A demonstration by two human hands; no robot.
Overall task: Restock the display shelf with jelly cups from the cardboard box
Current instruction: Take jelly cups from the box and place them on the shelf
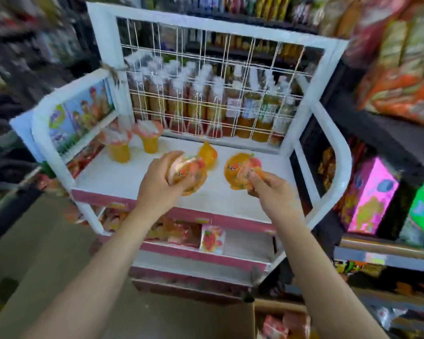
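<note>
Head view: I'm placing cups on the white shelf (123, 177). My left hand (162, 182) has its fingers curled round a cup (194, 172), maybe two, blurred. My right hand (267, 189) pinches the foil lid edge of another cup (242, 170), tilted lid toward me. Two cups (132, 145) stand upright back left. Best move: rotate each upright, set down beside those, start a row. Both forearms reach forward over the shelf. Box (287, 321) sits low right, near my feet.
</note>
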